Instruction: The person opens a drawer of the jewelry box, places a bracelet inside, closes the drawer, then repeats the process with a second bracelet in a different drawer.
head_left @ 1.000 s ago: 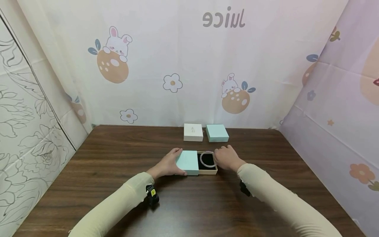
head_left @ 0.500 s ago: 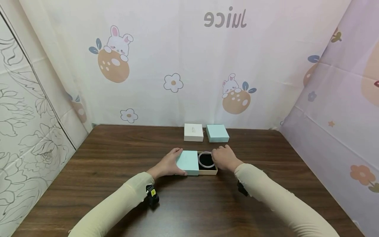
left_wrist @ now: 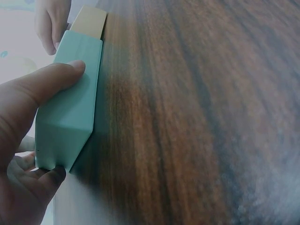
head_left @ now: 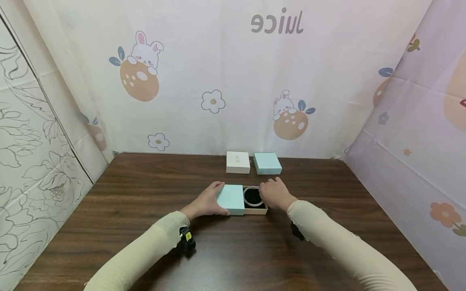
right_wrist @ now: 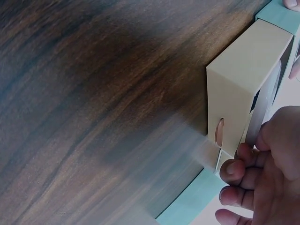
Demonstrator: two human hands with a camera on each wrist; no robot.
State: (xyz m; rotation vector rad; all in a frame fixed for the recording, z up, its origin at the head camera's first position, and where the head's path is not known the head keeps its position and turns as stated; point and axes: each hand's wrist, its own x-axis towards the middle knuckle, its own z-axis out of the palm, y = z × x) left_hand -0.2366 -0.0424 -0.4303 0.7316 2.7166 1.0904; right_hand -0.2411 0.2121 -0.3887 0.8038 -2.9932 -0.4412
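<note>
A mint-green sliding box sleeve (head_left: 231, 199) lies in the middle of the table, its cream drawer (head_left: 255, 211) pulled out to the right. My left hand (head_left: 206, 201) grips the sleeve from the left, with the thumb on its near side in the left wrist view. Over the drawer's black lining sits a pale translucent bangle (head_left: 245, 197). At the drawer's right side my right hand (head_left: 275, 194) pinches the bangle's right edge between thumb and finger. In the right wrist view the bangle (right_wrist: 268, 96) stands tilted at the drawer's opening; its lower part is hidden by the drawer wall.
Behind the hands, a white box (head_left: 238, 163) and a second mint-green box (head_left: 267, 163) stand side by side near the back edge of the brown wooden table (head_left: 164, 169). A printed curtain (head_left: 240, 72) hangs behind the table.
My right hand has moved slightly left with the bangle, which now lies further over the drawer. The left hand and the sleeve have stayed in place.
</note>
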